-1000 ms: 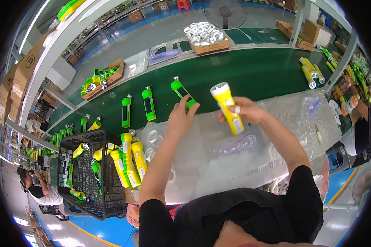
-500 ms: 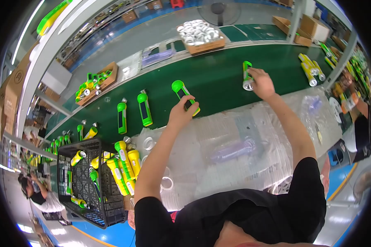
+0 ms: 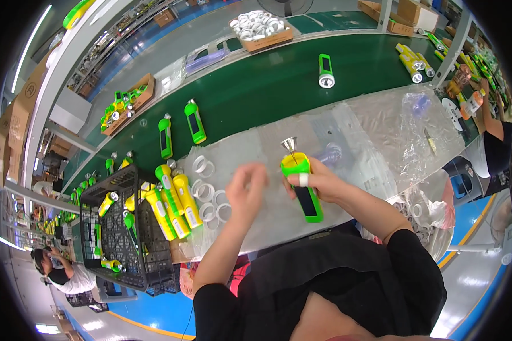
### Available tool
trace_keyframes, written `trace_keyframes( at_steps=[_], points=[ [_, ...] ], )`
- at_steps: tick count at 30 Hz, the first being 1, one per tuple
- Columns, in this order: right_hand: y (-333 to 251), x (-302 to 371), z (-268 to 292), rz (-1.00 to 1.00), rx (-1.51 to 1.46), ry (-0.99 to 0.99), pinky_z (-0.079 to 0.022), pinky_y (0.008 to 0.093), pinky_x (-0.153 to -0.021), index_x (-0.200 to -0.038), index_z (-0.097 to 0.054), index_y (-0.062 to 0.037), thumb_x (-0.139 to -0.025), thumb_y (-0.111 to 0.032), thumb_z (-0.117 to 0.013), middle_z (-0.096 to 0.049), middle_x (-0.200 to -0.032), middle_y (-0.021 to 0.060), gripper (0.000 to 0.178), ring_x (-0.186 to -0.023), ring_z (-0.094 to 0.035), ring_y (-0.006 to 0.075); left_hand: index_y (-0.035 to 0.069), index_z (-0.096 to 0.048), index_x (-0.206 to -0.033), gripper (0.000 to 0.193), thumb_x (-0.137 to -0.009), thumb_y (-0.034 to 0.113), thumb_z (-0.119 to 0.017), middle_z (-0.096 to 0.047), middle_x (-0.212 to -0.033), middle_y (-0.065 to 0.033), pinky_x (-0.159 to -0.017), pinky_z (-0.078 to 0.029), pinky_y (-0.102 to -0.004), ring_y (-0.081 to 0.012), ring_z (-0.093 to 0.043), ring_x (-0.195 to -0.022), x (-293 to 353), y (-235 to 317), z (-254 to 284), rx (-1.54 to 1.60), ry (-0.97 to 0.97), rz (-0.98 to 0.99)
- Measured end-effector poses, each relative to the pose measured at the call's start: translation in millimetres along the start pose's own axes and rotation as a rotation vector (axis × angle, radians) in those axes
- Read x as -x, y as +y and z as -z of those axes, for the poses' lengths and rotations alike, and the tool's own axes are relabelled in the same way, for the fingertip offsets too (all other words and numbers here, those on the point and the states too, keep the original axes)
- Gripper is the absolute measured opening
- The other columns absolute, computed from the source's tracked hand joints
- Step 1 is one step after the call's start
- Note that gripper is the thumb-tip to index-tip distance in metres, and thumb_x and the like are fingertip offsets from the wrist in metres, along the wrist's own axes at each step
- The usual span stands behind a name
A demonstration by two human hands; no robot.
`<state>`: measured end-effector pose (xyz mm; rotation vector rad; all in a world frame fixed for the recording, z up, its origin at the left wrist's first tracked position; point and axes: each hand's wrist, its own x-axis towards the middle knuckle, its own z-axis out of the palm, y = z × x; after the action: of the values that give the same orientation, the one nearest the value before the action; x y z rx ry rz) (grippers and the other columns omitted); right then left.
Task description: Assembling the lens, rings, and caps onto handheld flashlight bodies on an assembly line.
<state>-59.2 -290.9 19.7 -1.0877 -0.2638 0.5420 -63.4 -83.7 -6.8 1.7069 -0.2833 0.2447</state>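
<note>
Conveyor belt (image 3: 256,91): green, middle bare.
Bench sheet (image 3: 270,227): clear plastic, far edge along belt.
Solar torch (image 3: 308,200): green, dark-panelled, yellow mouth open; above sheet, off the belt where it lay earlier.
Right hand (image 3: 318,181): closed around torch.
Left hand (image 3: 247,188): blurred, curled; cannot tell its grip.
Reflector (image 3: 289,144): silver cone, just above mouth.

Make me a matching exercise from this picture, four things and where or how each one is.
1. Right hand
2. Crate
3. Box of white rings
4. Loose white rings

A. At the far edge of the green belt
B. Lying on the worktop
C. Black, at the left
D. Gripping a green-and-yellow flashlight

Pairs: 1-D; 2-C; 3-A; 4-B
</note>
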Motion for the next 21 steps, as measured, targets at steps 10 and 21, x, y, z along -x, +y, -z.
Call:
trace_keyframes(
  at_steps=[10, 21],
  points=[
    [33.4, 28.1, -31.5, -0.033, 0.200, -0.272, -0.050, 0.0328, -0.075, -0.117, -0.044, -0.0027, -0.092, -0.027, -0.063, -0.060, -0.092, 0.0087, 0.039, -0.080, -0.063, 0.0184, 0.001, -0.063, -0.114, 0.048, -0.104, 0.039, -0.036, -0.057, -0.105, -0.0090, -0.080, -0.044, -0.0290, -0.0169, -0.054, -0.094, 14.3, 15.2, 0.3, 0.241, -0.217, -0.068],
    [44.4, 40.2, -37.3, 0.027, 0.040, 0.002, -0.050, 0.0288, -0.067, -0.128, -0.043, -0.0028, -0.099, -0.025, -0.056, -0.057, -0.097, 0.0080, 0.039, -0.076, -0.060, 0.0139, 0.003, -0.061, -0.120, 0.045, -0.102, 0.029, -0.029, -0.055, -0.131, -0.0136, -0.103, -0.034, -0.0437, -0.0334, -0.047, -0.124, 35.1, 16.1, -18.8, -0.152, -0.307, -0.463]
  ],
)
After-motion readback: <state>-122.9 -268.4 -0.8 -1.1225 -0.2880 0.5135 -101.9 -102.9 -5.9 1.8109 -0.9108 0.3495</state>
